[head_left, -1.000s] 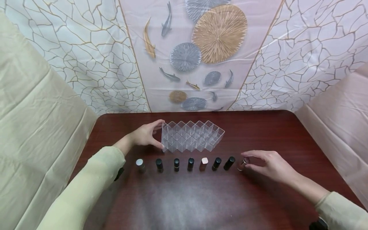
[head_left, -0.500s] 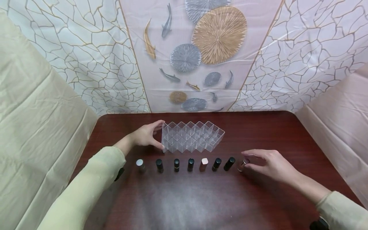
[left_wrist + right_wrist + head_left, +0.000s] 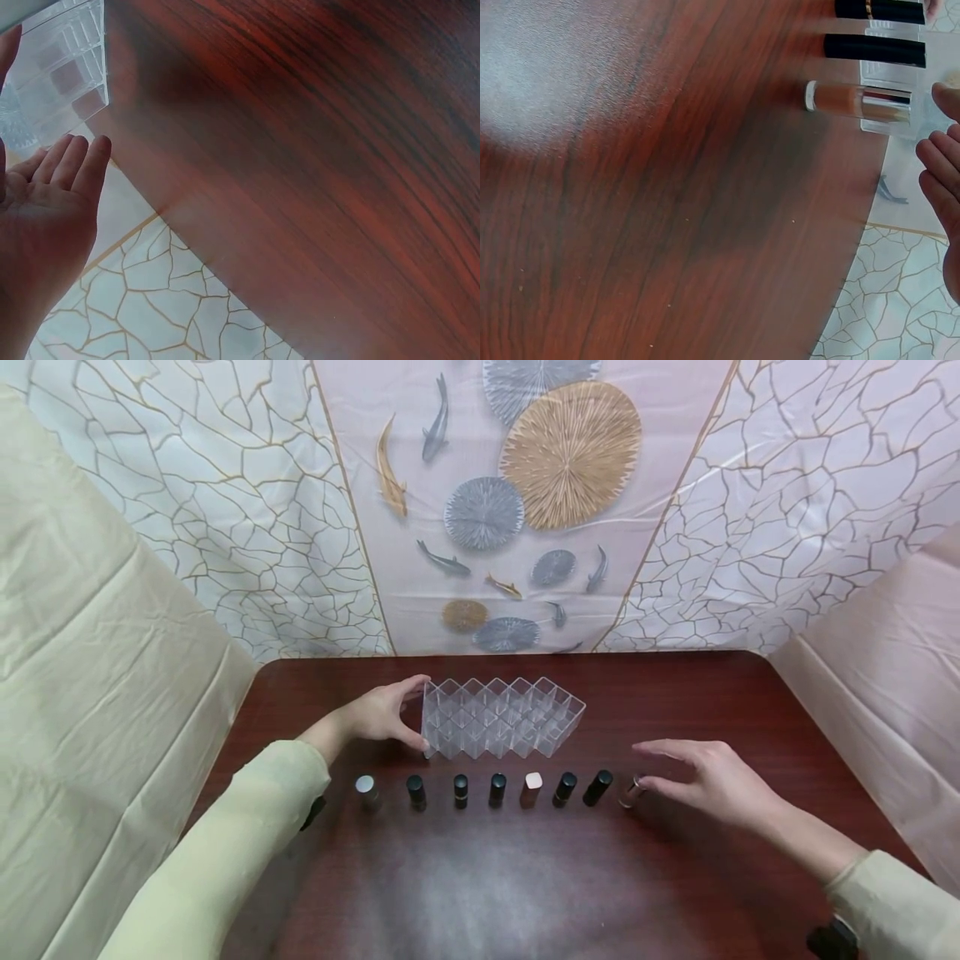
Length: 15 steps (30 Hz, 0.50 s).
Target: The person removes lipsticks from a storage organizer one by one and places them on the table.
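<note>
My left hand spans the left end of a clear plastic divided organizer, thumb at the front corner and fingers at the back corner. In the left wrist view its fingers lie nearly straight by the organizer's clear wall. My right hand is spread beside an upright lipstick tube with a brown body and silver cap. The right wrist view shows a gap between that tube and the thumb and fingers. Left of it stands a black lipstick tube.
Several more lipstick tubes stand in a row before the organizer: black ones, one with a pink cap and a silver-topped one at the left end. The dark red wooden table ends at a patterned cloth behind.
My right hand has loosened from the silver-capped tube, its fingers rising and spreading away from the thumb. The tube stays standing. My left hand keeps its place at the organizer.
</note>
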Each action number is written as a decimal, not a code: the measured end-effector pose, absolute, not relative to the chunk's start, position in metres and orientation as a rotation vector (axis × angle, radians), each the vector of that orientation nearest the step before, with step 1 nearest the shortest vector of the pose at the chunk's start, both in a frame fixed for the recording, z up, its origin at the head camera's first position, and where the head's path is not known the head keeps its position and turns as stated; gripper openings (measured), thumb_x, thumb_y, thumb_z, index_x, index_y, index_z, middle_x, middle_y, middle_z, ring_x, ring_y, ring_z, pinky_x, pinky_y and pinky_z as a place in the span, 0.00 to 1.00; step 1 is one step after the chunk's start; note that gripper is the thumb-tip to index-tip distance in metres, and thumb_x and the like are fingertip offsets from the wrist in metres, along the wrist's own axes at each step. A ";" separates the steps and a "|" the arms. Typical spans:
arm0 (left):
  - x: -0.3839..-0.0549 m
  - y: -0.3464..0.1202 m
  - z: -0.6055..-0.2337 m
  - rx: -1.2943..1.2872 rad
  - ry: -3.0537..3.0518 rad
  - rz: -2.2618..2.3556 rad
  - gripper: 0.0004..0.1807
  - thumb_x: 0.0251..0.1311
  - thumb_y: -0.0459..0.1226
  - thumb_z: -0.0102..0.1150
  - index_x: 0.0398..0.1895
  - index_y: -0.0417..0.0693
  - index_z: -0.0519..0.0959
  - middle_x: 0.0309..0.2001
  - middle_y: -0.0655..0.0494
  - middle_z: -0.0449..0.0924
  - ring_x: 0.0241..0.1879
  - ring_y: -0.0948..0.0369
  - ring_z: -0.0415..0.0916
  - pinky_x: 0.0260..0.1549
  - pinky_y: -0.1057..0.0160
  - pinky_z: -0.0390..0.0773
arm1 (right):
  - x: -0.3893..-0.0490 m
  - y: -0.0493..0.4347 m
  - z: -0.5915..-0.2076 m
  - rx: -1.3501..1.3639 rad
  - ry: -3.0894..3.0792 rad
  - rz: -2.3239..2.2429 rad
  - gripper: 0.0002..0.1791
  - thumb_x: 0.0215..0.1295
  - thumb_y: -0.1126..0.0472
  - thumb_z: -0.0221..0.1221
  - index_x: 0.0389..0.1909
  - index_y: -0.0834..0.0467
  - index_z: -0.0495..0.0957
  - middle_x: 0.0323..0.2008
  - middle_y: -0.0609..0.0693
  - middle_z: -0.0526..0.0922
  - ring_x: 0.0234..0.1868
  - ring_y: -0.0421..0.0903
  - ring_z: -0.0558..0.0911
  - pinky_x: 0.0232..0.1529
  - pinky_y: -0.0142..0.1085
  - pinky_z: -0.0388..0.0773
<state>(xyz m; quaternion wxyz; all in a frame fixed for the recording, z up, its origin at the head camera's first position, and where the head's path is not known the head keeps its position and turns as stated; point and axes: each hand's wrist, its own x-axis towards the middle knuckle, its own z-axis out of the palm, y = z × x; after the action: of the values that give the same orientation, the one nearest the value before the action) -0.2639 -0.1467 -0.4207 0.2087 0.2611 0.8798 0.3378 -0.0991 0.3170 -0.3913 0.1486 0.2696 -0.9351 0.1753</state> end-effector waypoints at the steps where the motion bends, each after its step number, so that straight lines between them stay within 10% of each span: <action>1: -0.263 -0.147 -0.420 0.721 2.451 0.933 0.62 0.37 0.46 0.80 0.75 0.52 0.50 0.73 0.49 0.56 0.71 0.55 0.56 0.67 0.52 0.62 | -0.100 0.317 -0.390 0.772 -2.691 0.502 0.28 0.45 0.54 0.75 0.51 0.43 0.81 0.45 0.37 0.85 0.46 0.36 0.84 0.48 0.18 0.72; 15: -0.260 -0.155 -0.400 0.719 2.507 0.791 0.69 0.34 0.58 0.77 0.77 0.52 0.44 0.74 0.52 0.54 0.72 0.56 0.54 0.70 0.51 0.57 | -0.107 0.314 -0.370 0.725 -2.740 0.464 0.25 0.48 0.52 0.73 0.51 0.44 0.82 0.46 0.38 0.85 0.47 0.38 0.83 0.48 0.21 0.71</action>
<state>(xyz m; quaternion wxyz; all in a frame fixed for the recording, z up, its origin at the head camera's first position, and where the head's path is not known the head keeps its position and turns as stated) -0.2602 -0.1551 -0.4000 0.2064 0.2582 0.9000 0.2841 -0.1066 0.3144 -0.3700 0.1346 0.2501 -0.9453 0.1602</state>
